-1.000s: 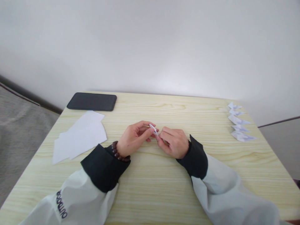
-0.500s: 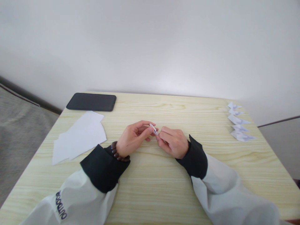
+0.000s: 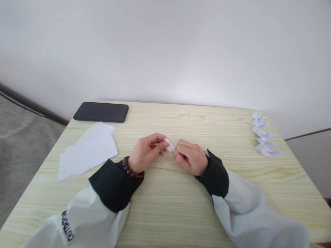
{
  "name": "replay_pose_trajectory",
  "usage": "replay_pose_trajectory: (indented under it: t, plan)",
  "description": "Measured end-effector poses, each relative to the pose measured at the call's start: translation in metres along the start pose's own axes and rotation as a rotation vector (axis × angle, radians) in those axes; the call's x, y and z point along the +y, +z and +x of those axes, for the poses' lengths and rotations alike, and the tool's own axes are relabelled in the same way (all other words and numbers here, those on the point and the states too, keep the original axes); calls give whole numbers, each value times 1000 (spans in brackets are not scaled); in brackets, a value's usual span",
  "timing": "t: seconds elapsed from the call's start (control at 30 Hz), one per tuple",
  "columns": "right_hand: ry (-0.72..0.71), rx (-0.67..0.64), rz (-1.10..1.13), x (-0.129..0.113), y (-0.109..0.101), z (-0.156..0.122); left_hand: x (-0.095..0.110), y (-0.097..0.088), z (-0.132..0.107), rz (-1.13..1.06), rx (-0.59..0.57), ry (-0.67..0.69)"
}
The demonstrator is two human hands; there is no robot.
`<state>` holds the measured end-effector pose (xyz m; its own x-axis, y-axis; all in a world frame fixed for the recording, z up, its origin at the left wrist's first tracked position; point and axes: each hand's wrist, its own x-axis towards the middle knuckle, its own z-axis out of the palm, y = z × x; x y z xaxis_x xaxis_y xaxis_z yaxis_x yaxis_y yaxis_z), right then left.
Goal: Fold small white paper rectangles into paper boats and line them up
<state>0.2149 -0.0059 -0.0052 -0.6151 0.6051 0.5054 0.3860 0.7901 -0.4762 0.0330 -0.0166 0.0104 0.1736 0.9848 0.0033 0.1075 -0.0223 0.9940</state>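
Note:
A small folded piece of white paper (image 3: 169, 145) is held between my two hands above the middle of the table. My left hand (image 3: 148, 151), with a dark bead bracelet at its wrist, pinches the paper's left end between thumb and fingers. At the lower right tip of the paper, my right hand (image 3: 190, 156) grips it between thumb and curled index finger; its other fingers are folded in. Parts of the paper are hidden by the fingertips.
Several folded white paper figures (image 3: 264, 131) stand in a row at the table's right side. White paper sheets (image 3: 89, 148) lie overlapping on the left, with a black phone (image 3: 101, 112) behind them. A pale wall (image 3: 165, 51) rises along the back edge of the wooden table (image 3: 170, 206).
The folded paper has turned, so a broader flat face now shows where its narrow edge with a dark gap showed before. Both hands have stayed nearly in place.

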Motion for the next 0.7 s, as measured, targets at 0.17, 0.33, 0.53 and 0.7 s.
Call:
replay_pose_trajectory:
  t: [0.17,0.33,0.53,0.7]
  plan:
    - [-9,57,-123,1,0,0,-1,2,0,-54,53,-46]
    - [-89,152,-365,0,0,3,1,4,1,-27,2,-117]
    - [-28,44,-190,-2,0,2,0,1,0,13,-37,-82]
    - [106,-5,60,1,-4,-1,-1,1,1,54,-37,-55]
